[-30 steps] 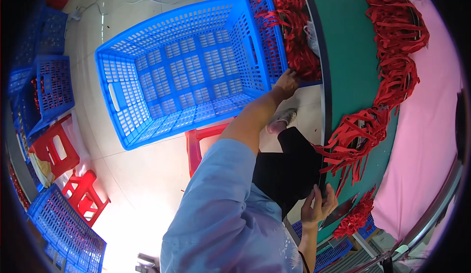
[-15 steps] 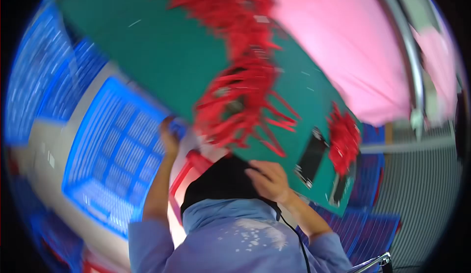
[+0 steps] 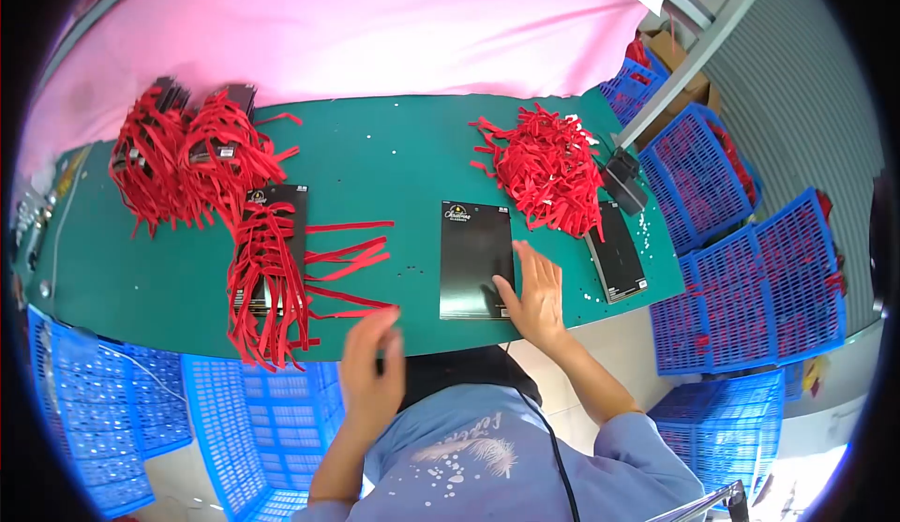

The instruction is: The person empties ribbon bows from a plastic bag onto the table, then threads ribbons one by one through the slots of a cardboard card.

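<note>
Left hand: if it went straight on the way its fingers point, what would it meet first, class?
Most likely the loose red ribbon ends just ahead of the left hand, though its blur and unclear height leave some doubt.

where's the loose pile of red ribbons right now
In the head view, the pile sits on the right of the green table, beyond the right hand and next to the black card at the table's right end.
</note>
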{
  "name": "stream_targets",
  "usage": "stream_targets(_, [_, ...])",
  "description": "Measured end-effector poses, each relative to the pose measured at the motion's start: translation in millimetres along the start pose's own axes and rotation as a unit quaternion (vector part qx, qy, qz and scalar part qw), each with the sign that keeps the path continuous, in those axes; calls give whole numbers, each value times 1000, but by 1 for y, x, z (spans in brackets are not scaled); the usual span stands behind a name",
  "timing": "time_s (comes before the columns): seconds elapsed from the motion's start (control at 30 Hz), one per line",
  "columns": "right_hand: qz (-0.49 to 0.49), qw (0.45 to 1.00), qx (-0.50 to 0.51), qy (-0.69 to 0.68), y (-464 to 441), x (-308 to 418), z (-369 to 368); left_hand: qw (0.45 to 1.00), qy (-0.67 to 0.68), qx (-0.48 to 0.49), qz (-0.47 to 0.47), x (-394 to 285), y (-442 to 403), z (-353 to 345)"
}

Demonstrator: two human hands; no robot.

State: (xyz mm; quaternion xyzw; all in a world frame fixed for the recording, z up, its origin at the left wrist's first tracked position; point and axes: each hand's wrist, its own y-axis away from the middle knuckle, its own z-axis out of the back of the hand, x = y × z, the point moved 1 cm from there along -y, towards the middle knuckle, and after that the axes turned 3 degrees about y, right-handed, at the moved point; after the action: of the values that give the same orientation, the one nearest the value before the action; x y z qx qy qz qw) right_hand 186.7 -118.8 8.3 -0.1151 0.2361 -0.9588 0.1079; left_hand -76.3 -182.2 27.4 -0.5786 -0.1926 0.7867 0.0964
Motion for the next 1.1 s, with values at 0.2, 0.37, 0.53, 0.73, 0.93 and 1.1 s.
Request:
stream_targets(0.2, [-1, 990, -9, -140, -54, -36, -40, 956, -135, 212, -149, -10, -59, -79])
stream_targets(0.37, [-4, 997, -5, -78, -99, -57, -88, 906, -44, 413, 83, -31, 0, -77])
stream_targets(0.53, [90, 975, 65, -195, -53, -14, -57, 712, 307, 285, 564, 63, 70, -32])
stream_targets(0.73, [11, 878, 96, -470, -11, 3, -45, 842, 307, 153, 416, 28, 56, -46])
stream_targets(0.93, [-229, 843, 79, -479, -44, -8, -15, 890, 356, 58, 278, 19, -33, -89])
stream_targets(1.1, [-241, 872, -31, -426, -65, -14, -26, 821, 406, 144, 375, 40, -102, -115])
